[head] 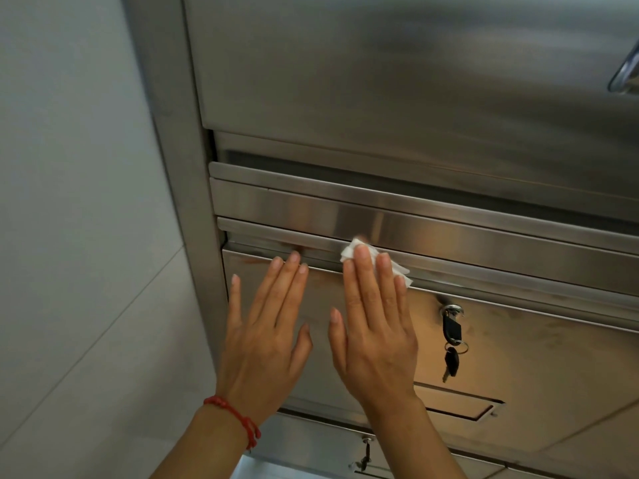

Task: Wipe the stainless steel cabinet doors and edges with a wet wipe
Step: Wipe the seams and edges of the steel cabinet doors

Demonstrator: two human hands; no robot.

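Observation:
A stainless steel cabinet fills the view, with a lower door point(511, 347) and a horizontal ledge point(484, 274) along its top edge. My right hand point(375, 326) lies flat on the door, its fingers pressing a white wet wipe point(397, 267) against that ledge. My left hand point(266, 326) rests flat on the door's left part with fingers spread and nothing in it; a red cord bracelet circles its wrist. Most of the wipe is hidden under my right fingers.
A lock with hanging black keys point(451, 340) sits right of my right hand. A recessed flap point(460, 404) lies below it. Above are a steel band point(449, 223) and an upper panel point(380, 63) with a handle point(626, 74). A grey tiled wall point(76, 236) stands at left.

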